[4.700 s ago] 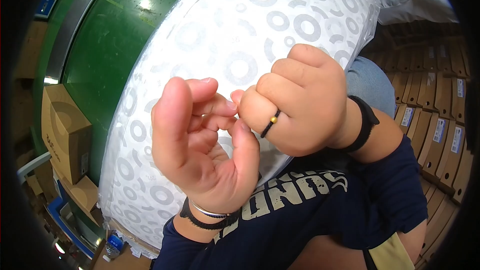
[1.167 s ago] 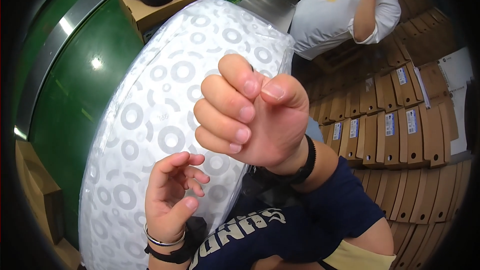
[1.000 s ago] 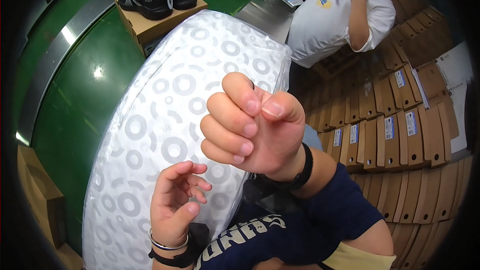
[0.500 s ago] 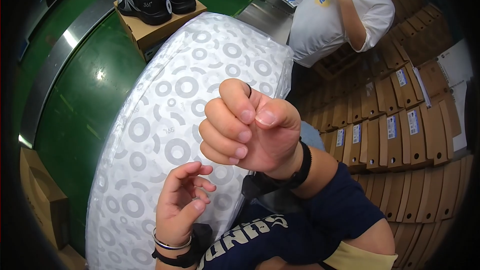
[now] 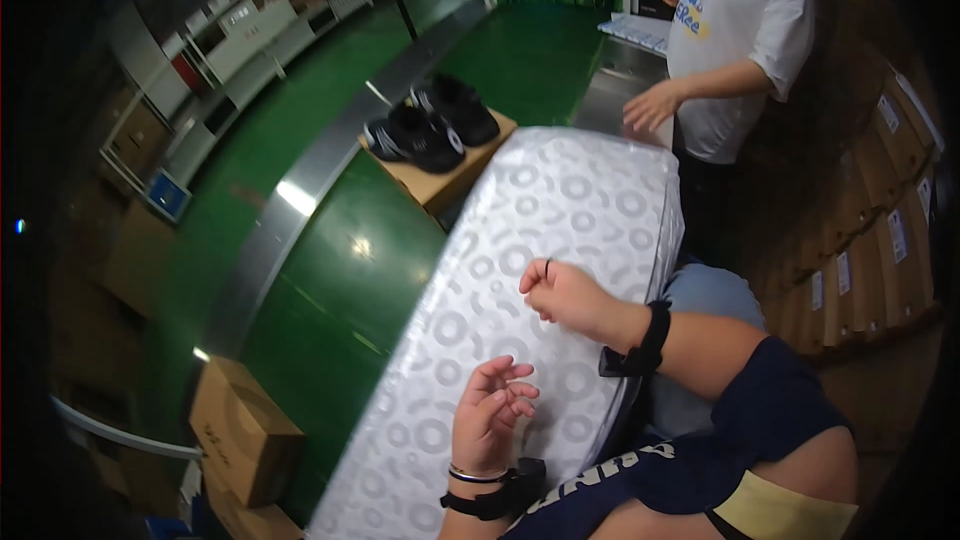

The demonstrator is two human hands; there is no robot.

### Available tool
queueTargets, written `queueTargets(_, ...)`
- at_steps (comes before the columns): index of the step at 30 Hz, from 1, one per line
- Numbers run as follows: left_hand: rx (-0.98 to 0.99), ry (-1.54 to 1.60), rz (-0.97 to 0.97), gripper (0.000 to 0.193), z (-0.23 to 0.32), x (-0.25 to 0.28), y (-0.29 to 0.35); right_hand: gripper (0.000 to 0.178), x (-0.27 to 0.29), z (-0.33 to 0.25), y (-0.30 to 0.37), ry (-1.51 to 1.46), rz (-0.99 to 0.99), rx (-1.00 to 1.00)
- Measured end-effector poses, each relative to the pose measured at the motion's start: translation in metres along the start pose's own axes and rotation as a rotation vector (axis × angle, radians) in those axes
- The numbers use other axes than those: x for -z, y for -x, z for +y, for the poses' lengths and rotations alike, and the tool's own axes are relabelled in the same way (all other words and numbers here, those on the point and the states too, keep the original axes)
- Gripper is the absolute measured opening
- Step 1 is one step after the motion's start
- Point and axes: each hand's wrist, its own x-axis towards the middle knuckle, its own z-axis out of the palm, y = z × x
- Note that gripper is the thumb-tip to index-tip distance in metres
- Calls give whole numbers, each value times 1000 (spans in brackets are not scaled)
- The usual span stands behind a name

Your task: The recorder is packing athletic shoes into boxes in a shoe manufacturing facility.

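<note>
Both my hands hover over a long white surface wrapped in clear plastic film and printed with grey rings and arcs. My left hand is held palm up with its fingers bent and apart, and nothing lies in it. Just beyond it and to the right, my right hand is curled into a loose fist; I see nothing in it. Black straps circle both wrists. At the far end of the surface, a pair of black sneakers stands on a brown cardboard box.
At the far right a person in a white T-shirt reaches a hand over a metal table. Rows of brown shoe boxes stack up on the right. Cardboard boxes stand lower left. Shelving lies beyond the green floor.
My view has tilted up and swung left. My right fist has drawn lower and farther from the camera. The other person's hand has come down from the chest toward the metal table.
</note>
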Motion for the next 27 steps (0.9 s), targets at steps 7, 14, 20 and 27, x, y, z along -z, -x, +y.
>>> queueTargets(7, 80, -41, 82, 32, -1, 17, 12, 40, -7, -4, 14, 688, -252, 145)
queueTargets(14, 105, -49, 155, 30, -1, 36, 4, 41, 6, -36, 5, 637, -326, 241)
queueTargets(20, 148, 181, 160, 28, -1, 47, 1, 39, 79, -31, -89, 947, -248, 448)
queueTargets(27, 198, 184, 95, 31, -5, 50, 5, 40, 132, -33, -249, 1355, 56, 68)
